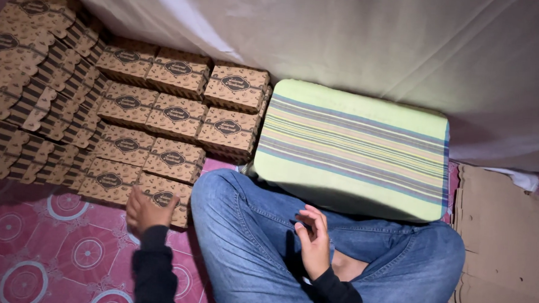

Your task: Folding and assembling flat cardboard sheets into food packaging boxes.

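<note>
- We see brown printed cardboard boxes with dark oval labels (pixel 161 128) stacked in stepped rows against the pale cloth backdrop (pixel 359 34); all are shut, so we cannot tell what is inside them; a second, taller heap of the same boxes (pixel 24 80) slopes up at the far left
- Our left hand (pixel 147 211) rests on the nearest brown box in the bottom row (pixel 166 196), fingers spread loosely over its front edge, touching rather than gripping
- Our right hand (pixel 313 241) hovers above the lap, fingers half curled and holding nothing
- A green cushion with coloured stripes (pixel 354 149) lies just beside the boxes, its near edge touching our crossed legs in blue jeans (pixel 259 248); the left knee sits just beside the bottom box
- Flat sheets of plain brown cardboard (pixel 502 240) lie at the right
- The floor is covered by a pink mat with white circle patterns (pixel 65 251); the light is dim
</note>
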